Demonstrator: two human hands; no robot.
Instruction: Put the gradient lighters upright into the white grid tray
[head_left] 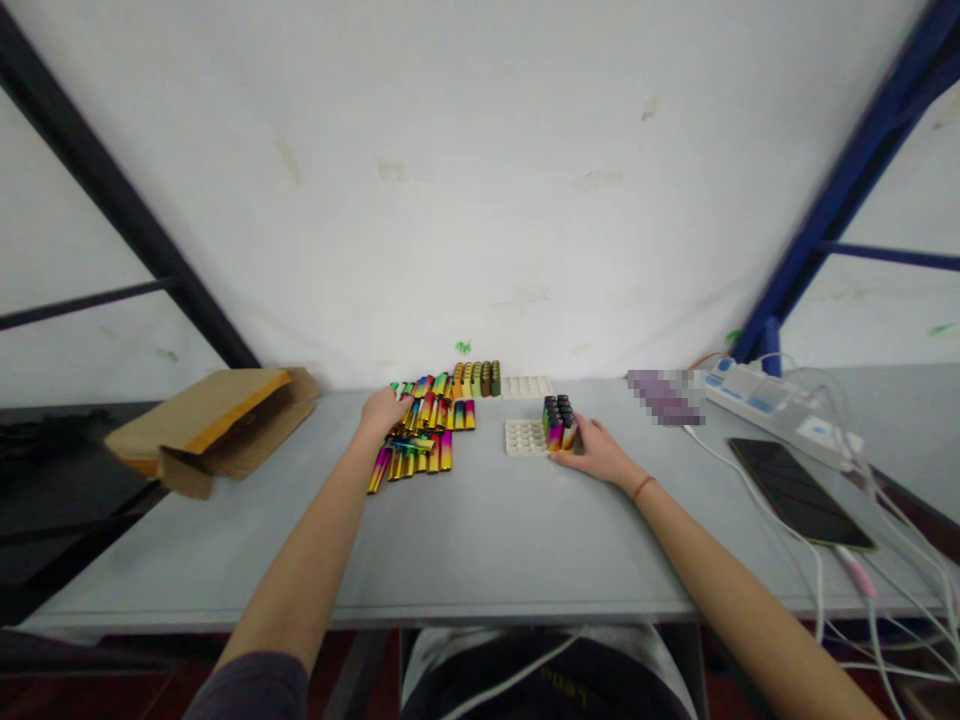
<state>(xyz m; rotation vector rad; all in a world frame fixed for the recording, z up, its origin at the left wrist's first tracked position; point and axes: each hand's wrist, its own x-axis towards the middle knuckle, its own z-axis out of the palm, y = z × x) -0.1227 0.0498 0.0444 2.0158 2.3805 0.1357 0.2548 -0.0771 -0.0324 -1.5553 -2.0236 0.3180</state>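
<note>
- Rainbow-chrome lighters [427, 440] lie heaped on the desk [480, 540]; a block of upright lighters [558, 422] stands in a white tray [525, 438].
- The left hand [384, 412] rests on the heap, its fingers [397, 405] partly hidden; any grip cannot be told.
- The right hand [596, 452] lies against the block, fingers [581, 430] together; clamping is unclear.
- Beyond: a second white tray [526, 386] and a cardboard envelope [214, 430].

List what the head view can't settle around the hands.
Head view:
Rainbow metallic lighters beneath the left hand: the hand covers them, so any grasp is unclear.
White plastic tray: wells hidden by upright dark-capped lighters and the right hand.
Purple object: pixelated, kind unreadable.
</note>
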